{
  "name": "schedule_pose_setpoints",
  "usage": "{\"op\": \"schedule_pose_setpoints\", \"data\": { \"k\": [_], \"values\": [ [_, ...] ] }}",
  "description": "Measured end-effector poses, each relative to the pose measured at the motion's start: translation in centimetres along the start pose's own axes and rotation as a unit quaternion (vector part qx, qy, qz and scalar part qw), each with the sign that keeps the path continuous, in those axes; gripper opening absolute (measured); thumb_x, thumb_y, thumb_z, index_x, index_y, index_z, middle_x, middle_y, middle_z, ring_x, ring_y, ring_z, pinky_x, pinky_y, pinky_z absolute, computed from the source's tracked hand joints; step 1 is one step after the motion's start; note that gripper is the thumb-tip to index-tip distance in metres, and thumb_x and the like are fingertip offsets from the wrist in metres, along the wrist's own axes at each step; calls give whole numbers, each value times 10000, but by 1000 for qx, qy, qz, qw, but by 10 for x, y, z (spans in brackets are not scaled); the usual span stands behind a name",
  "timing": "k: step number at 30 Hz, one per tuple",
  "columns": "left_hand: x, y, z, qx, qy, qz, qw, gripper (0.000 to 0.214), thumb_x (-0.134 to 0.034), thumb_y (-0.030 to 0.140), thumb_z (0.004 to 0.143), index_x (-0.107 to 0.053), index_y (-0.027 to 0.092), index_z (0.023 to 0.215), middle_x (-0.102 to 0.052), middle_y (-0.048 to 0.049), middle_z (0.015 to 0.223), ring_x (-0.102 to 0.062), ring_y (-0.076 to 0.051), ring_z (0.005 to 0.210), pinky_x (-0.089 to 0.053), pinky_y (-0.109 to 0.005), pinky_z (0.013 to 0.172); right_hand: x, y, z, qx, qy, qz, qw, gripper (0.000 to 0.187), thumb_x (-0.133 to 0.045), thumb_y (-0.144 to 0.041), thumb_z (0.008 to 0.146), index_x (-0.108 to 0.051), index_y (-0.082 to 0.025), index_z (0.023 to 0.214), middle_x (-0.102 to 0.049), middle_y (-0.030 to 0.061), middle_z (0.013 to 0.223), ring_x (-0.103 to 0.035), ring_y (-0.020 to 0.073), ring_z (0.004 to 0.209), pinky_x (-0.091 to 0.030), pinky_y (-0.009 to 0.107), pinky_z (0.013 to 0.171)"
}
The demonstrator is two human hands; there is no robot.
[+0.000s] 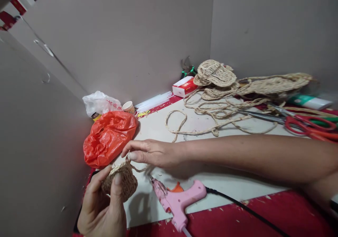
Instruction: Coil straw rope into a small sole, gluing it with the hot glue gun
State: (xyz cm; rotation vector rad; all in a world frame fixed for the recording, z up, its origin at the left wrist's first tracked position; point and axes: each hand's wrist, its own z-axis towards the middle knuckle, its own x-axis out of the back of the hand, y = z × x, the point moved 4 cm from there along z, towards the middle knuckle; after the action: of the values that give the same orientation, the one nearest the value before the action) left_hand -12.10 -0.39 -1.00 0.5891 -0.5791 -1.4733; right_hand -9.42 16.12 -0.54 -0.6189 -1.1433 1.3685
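My left hand (pixel 105 205) grips a small woven basket (pixel 128 184) of straw-coloured cord, thumb on its near side and fingers at the far rim. At the basket's upper edge, my right hand (pixel 150 154) pinches the end part of a twisted straw rope (pixel 138 168) between thumb and forefinger. The rope runs beneath the right hand and comes out above it onto the white board. Below the right forearm, a pink glue gun (pixel 182 201) with an orange trigger lies on its side, nozzle toward the basket.
An orange plastic bag (pixel 111 136) and a paper cup (pixel 128 107) stand at back left, near glue sticks (pixel 154 102). Coiled straw rope (pixel 216 75) and a red box (pixel 184 86) are behind. Red-handled scissors (pixel 308 124) lie right. The black cord (pixel 245 207) crosses the front.
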Motion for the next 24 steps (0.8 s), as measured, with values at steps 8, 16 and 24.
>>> {"op": "schedule_pose_setpoints", "data": {
  "k": [8, 16, 24],
  "values": [
    [0, -2, -2, 17, -31, 27, 999, 274, -753, 174, 678, -721, 231, 944, -699, 11, 886, -627, -120, 737, -505, -222, 748, -4, 10, -4, -75, 9, 100, 992, 413, -460, -569, 860, -442, -158, 834, -381, -65, 602, -373, 46, 506, -339, 167, 459],
    [-7, 2, -2, 36, -34, 4, 999, 309, -767, 167, 658, -719, 241, 954, -701, 27, 876, -627, -103, 707, -511, -197, 729, -6, 14, -5, -107, 14, 168, 980, 469, -552, -423, 841, -344, -149, 523, -323, -82, 422, -288, 21, 384, -250, 169, 379],
    [-3, -3, -5, -16, -97, 27, 995, 312, -734, 142, 692, -727, 251, 983, -684, 4, 939, -605, -132, 786, -482, -246, 813, -15, 11, -8, -221, -30, 339, 914, 437, -518, -341, 851, -263, -169, 540, -244, -105, 387, -198, 15, 320, -205, 145, 327]
  ]
}}
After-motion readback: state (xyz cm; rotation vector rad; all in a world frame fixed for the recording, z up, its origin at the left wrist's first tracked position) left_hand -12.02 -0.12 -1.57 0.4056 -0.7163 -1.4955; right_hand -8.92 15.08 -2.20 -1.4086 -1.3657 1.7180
